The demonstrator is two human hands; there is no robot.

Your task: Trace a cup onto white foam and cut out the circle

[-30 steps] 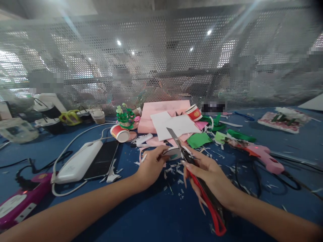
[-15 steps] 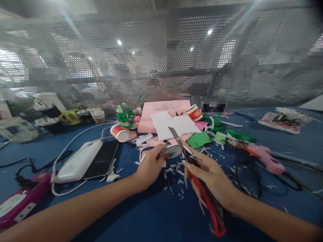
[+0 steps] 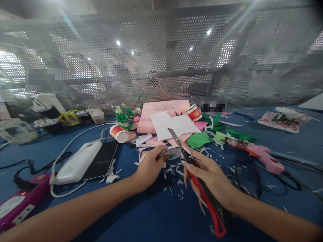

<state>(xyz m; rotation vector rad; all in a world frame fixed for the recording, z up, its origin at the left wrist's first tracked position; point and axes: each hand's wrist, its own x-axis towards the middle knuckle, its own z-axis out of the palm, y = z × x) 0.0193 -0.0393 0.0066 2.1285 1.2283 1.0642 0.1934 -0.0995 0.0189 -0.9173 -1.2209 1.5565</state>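
My left hand (image 3: 151,166) is closed, pinching the edge of a small round white paper disc (image 3: 172,153) with a dark rim and a blue-green patch. Red-handled scissors (image 3: 202,191) are in my right hand (image 3: 210,173), its fingers wrapped about the shank and grips. One scissor blade (image 3: 173,135) points up and to the left, just past the disc's right edge. Whether the blades are parted is hard to make out, and fingers of my right hand seem to touch the disc too. White paper scraps (image 3: 180,171) lie beneath.
A pink glue gun (image 3: 267,161) with its cable lies to the right. On the left are a white power bank (image 3: 78,164), a black phone (image 3: 102,159) and a purple power strip (image 3: 30,198). Paper cups (image 3: 119,133), white paper (image 3: 174,126) and green paper (image 3: 199,140) lie ahead.
My hands, the disc and the scissors stay almost in the same place. The whole view has shifted very slightly.
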